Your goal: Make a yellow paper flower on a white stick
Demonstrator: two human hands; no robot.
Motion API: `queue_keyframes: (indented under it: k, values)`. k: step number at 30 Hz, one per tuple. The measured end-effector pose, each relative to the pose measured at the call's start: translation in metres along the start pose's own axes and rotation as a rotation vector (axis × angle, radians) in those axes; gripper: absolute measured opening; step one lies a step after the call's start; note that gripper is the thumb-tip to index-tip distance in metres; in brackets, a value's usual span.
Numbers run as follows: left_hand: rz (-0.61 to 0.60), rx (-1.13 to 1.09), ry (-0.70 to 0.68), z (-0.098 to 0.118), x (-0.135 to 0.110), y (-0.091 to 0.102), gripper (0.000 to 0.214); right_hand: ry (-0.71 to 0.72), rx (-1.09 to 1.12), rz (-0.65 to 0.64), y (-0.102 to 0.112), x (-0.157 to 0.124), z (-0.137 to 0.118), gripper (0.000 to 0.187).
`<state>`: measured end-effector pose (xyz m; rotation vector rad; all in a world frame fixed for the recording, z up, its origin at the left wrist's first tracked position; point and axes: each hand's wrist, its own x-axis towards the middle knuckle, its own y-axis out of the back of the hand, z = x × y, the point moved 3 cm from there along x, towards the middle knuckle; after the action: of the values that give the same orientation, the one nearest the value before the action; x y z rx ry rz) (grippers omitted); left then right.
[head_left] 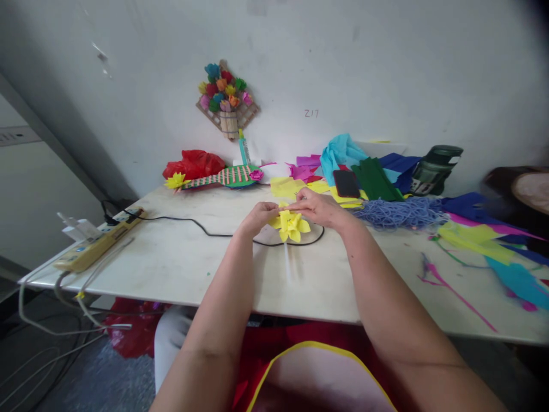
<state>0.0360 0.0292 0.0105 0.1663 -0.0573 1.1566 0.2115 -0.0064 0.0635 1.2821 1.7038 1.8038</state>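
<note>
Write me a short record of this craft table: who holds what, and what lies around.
Hands: left hand and right hand both pinch the yellow paper flower.
Flower: over the table, with a pale stem below it.
Behind hands: black cable, coloured paper sheets, dark phone.
Right side: purple string pile, green bottle.
Left edge: power strip.
Wall: paper-flower bouquet.

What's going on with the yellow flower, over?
Left hand, right hand both pinching yellow paper flower. Pale stem points down from it. Black cable loops on table just behind.
</note>
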Motion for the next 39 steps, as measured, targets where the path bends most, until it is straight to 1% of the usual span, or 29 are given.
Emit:
queue_keyframes:
  k: [3,8,12,20,28,33,39]
  values:
    - [-0.010,-0.085,0.017,-0.0006,0.0003,-0.0015,0.030,0.007,0.000,0.037,-0.0017,0.0015,0.0013,0.027]
    - [0.052,-0.203,0.072,0.0002,0.0001,-0.0057,0.030,-0.001,-0.025,0.096,-0.0037,0.0031,0.0024,0.026]
    - [0.082,-0.245,0.101,0.0023,-0.0011,-0.0079,0.028,0.002,-0.015,0.126,-0.0010,0.0032,-0.0015,0.023]
    - [0.087,-0.254,0.129,0.0037,-0.0023,-0.0084,0.027,0.023,0.029,0.133,0.0017,0.0024,-0.0047,0.022]
    - [0.109,-0.232,0.083,-0.0003,0.0008,-0.0064,0.030,0.038,0.065,0.112,0.0011,0.0029,-0.0047,0.020]
    - [0.102,-0.217,0.077,-0.0037,0.0035,-0.0051,0.031,0.047,0.086,0.116,0.0008,0.0030,-0.0048,0.020]
    - [0.127,-0.155,0.058,-0.0021,0.0038,-0.0043,0.036,0.028,0.073,0.119,0.0003,0.0030,-0.0050,0.019]
